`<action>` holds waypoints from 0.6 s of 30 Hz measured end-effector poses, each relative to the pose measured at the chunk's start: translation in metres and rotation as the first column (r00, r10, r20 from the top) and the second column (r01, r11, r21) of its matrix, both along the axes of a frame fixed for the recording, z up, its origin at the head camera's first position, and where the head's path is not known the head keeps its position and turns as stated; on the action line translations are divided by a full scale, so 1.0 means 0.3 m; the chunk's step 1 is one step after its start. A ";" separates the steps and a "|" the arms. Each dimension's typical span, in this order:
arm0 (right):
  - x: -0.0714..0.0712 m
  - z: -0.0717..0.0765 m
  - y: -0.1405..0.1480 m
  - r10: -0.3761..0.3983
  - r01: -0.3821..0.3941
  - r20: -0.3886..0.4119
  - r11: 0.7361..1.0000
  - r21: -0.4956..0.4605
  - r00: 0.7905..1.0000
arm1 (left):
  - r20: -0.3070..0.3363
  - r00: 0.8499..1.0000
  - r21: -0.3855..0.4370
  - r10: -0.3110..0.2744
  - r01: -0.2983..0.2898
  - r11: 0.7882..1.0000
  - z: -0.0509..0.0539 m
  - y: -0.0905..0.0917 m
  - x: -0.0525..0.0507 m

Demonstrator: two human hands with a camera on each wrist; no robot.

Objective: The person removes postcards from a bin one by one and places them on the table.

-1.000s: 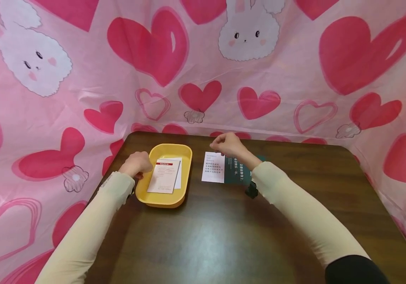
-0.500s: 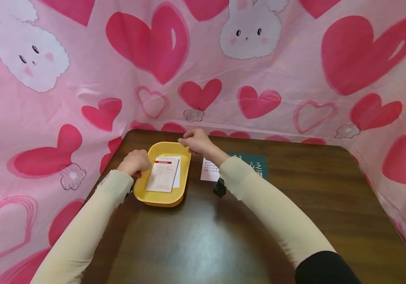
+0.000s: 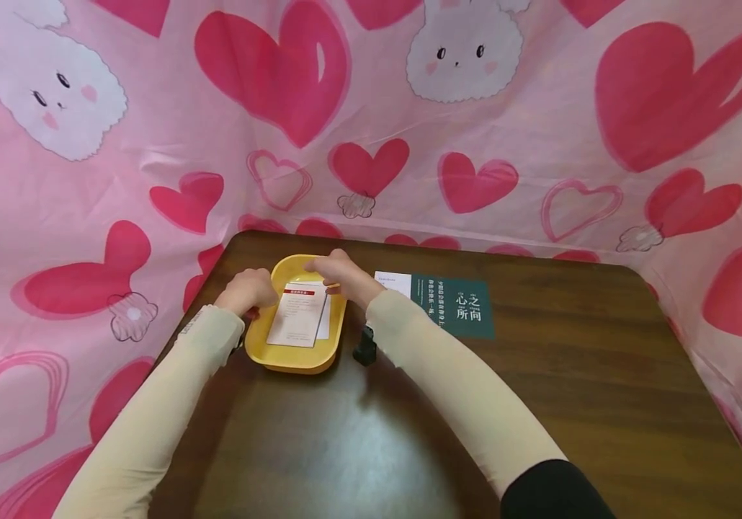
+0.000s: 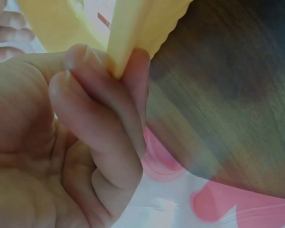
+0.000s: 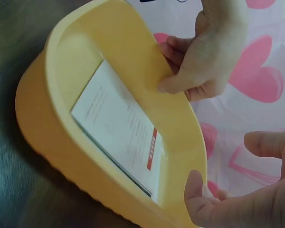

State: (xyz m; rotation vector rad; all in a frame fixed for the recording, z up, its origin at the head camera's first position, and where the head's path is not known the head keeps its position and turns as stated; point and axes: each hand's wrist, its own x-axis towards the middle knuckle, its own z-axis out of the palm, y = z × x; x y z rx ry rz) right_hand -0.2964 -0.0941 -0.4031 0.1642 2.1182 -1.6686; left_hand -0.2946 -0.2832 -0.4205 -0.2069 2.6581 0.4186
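Observation:
A yellow plastic tray (image 3: 300,360) sits at the table's left side, holding a small stack of printed cards (image 3: 294,317); the top one is pale with a red strip. My left hand (image 3: 248,290) pinches the tray's left rim between thumb and fingers, as the left wrist view shows of the rim (image 4: 128,35). Over the tray's far right edge, my right hand (image 3: 347,276) is held with thumb and fingers apart and nothing between them. In the right wrist view the cards (image 5: 121,126) lie flat inside the tray.
Right of the tray, a dark green card (image 3: 468,306) with white characters lies on the brown wooden table (image 3: 572,375). A white printed card (image 3: 397,280) beside it is partly hidden by my right forearm. Pink heart-patterned cloth (image 3: 371,94) hangs around the table.
My right hand has moved left from above the white and green cards to the tray's right edge, its fingers spreading. My left hand stays at the tray's left rim.

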 end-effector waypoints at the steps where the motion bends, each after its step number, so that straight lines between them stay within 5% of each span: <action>1: 0.000 -0.002 -0.008 0.002 -0.002 0.011 1.000 0.003 1.000 | 0.002 1.000 0.007 0.002 -0.002 1.000 0.004 0.000 0.002; 11: 0.030 -0.039 -0.059 0.121 -0.115 -0.026 0.979 0.171 0.992 | -0.007 1.000 0.026 0.014 -0.014 1.000 0.007 -0.001 0.006; 18: 0.039 -0.063 -0.078 0.161 -0.171 0.074 0.969 0.176 0.984 | 0.001 1.000 0.015 0.011 -0.011 1.000 0.002 -0.006 -0.005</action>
